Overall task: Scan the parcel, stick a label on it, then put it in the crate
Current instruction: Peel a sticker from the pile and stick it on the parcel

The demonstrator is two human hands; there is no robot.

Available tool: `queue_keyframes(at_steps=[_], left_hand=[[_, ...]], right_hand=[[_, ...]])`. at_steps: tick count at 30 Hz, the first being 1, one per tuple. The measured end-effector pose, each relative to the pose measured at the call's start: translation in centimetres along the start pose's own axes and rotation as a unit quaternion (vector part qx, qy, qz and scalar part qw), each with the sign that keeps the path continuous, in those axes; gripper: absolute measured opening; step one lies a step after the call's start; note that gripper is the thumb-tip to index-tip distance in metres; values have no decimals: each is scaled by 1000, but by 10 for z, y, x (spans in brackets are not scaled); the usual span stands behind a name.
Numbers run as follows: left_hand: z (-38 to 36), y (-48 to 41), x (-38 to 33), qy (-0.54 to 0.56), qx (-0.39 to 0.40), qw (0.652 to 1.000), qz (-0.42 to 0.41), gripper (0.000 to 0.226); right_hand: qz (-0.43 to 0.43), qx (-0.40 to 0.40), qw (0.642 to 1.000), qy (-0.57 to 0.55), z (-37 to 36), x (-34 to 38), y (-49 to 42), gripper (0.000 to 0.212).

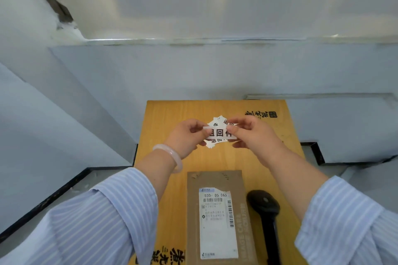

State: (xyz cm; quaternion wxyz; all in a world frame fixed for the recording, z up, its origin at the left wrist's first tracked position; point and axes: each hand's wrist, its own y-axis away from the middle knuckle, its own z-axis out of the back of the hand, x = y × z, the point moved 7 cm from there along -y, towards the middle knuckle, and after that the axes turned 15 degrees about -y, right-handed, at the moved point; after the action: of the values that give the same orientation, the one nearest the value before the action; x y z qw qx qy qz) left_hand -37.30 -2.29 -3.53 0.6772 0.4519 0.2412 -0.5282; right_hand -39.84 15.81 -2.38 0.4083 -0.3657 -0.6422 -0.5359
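A brown cardboard parcel (219,180) with a white shipping label lies flat at the near end of the yellow wooden table (163,118). Above the table's middle, my left hand (185,135) and my right hand (252,133) pinch a small stack of white labels (219,132) printed with black characters, left fingers at one end, right fingers at the other. A black handheld scanner (265,206) lies on the table just right of the parcel. No crate is in view.
The table stands against a pale wall with a ledge. Grey floor with black skirting (64,187) runs along both sides of the table. A pale bangle (170,157) circles my left wrist.
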Motion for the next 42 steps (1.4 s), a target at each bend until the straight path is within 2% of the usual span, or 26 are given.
queue_keyframes(at_steps=[3,12,18,34,42], left_hand=[[11,21,-21,18,-12,1000,-9,7],[31,91,-68,67,-25,997,-27,9],[35,124,-86,42,-41,997,-47,12],[25,162,-95,-3,-36,997,-64,13],[18,168,-97,23,-30,998,-56,11]], right_hand=[[25,-28,999,-14,0,20,24,3],[135,-40,990,29,7,81,94,5],[158,-9,986,54,8,93,124,3],[188,1,979,72,17,97,166,10],[193,-10,979,70,24,97,173,11]])
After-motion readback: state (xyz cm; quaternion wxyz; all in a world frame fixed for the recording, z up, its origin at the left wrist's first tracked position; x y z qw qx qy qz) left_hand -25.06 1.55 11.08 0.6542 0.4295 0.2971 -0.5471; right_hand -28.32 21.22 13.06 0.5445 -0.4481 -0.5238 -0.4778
